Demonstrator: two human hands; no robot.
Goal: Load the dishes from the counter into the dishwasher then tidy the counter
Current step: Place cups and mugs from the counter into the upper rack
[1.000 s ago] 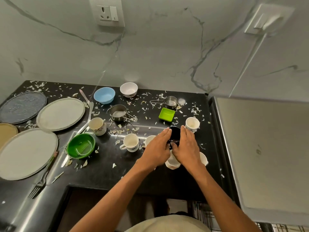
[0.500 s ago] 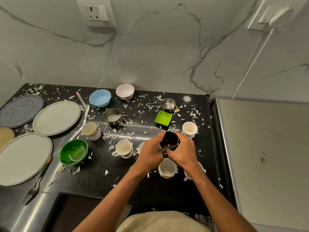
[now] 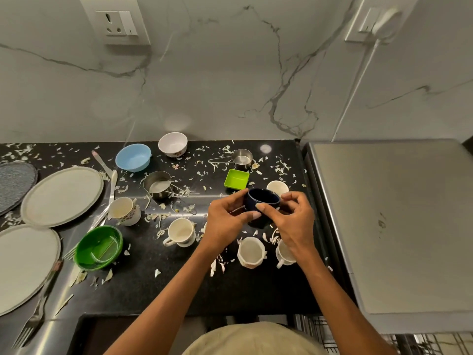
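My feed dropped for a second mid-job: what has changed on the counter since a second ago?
The dark blue cup has come up off the counter. A second ago both hands were closing on it where it stood; now the left hand and right hand hold it raised, fingers curled round its sides. The white cups, bowls, plates and cutlery lie as before.

dim, even light | glare streak on counter (image 3: 153, 201) | edges bowed | sharp
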